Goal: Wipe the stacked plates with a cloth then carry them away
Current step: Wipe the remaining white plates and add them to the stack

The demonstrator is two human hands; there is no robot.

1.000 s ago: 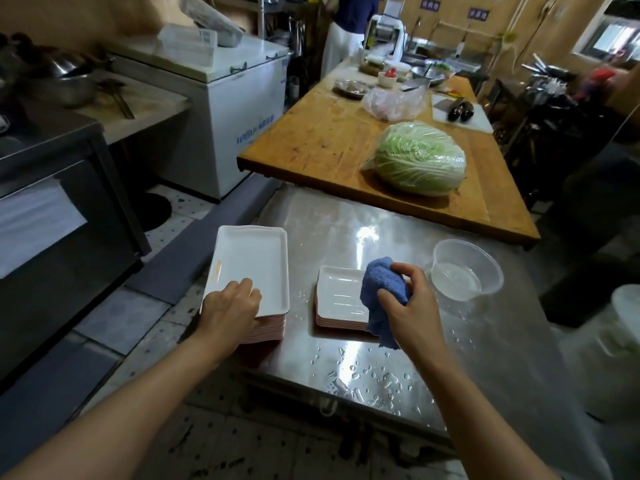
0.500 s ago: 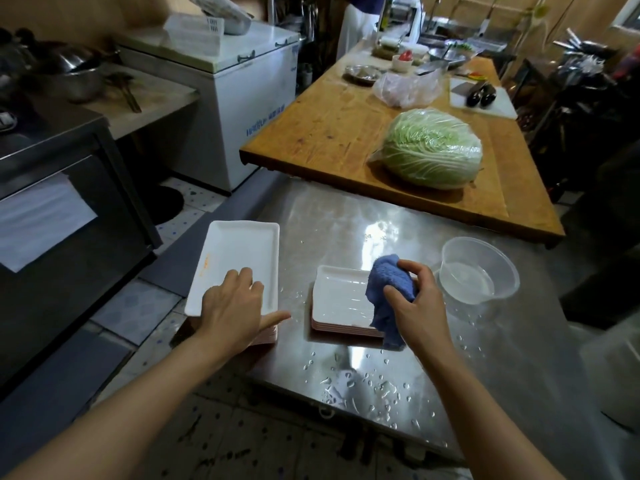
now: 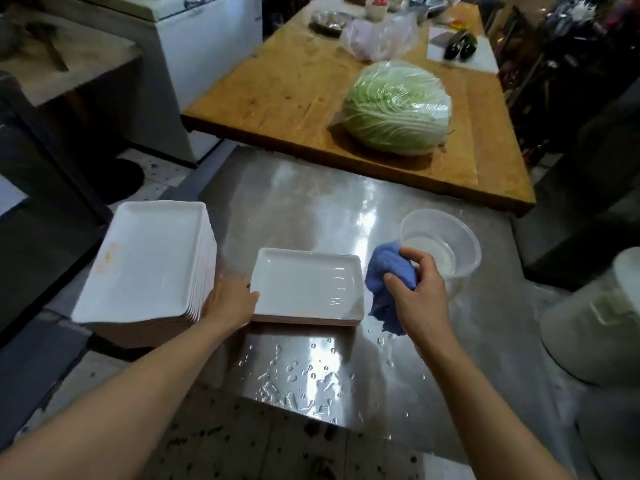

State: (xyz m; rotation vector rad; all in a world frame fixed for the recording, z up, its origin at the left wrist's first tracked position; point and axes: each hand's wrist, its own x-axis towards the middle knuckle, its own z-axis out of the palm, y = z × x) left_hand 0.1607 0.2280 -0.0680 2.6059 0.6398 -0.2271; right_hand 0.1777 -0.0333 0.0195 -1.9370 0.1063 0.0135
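Observation:
A tall stack of white rectangular plates (image 3: 145, 261) stands at the left edge of the wet steel table (image 3: 311, 202); its top plate has an orange smear. A low stack of the same plates (image 3: 304, 284) lies in the middle. My left hand (image 3: 228, 299) sits between the two stacks, its fingers touching the near left corner of the low stack. To the right of that stack, my right hand (image 3: 415, 289) grips a bunched blue cloth (image 3: 389, 282), held just off the plate's right edge.
A clear plastic bowl of water (image 3: 440, 244) stands right of the cloth. Water drops cover the table's near edge. A wooden table (image 3: 294, 81) behind carries a wrapped cabbage (image 3: 394, 105) and bags. A white bucket (image 3: 599, 313) stands at the right, a freezer (image 3: 194, 39) at the left.
My left hand has left the top of the tall stack and moved right to the low stack's corner. My right hand has drawn the cloth off the low plate to its right side.

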